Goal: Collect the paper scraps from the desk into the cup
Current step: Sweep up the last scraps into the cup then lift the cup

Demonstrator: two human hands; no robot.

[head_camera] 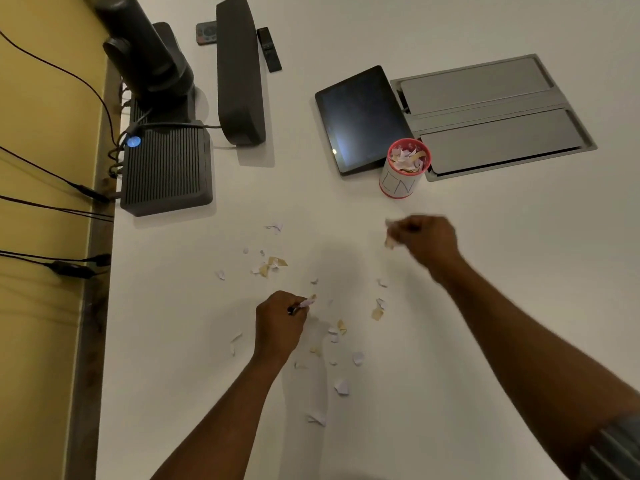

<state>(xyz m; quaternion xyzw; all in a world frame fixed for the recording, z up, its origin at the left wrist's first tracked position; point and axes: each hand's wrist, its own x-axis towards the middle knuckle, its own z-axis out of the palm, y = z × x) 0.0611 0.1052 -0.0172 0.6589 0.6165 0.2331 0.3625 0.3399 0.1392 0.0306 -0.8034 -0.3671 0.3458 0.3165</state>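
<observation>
Both fists were loaded: the right hand (424, 242), blurred, pinched scraps near the cup (403, 169), presumably to drop them in; the left hand (280, 322) clenched a pinkish scrap (307, 302) among the loose paper scraps (341, 388) on the desk (485, 271).

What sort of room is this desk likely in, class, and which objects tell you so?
Probably a meeting or conference room: a conferencing camera, a long speaker bar and a touch panel beside a flush cable hatch sit on the white desk.
</observation>
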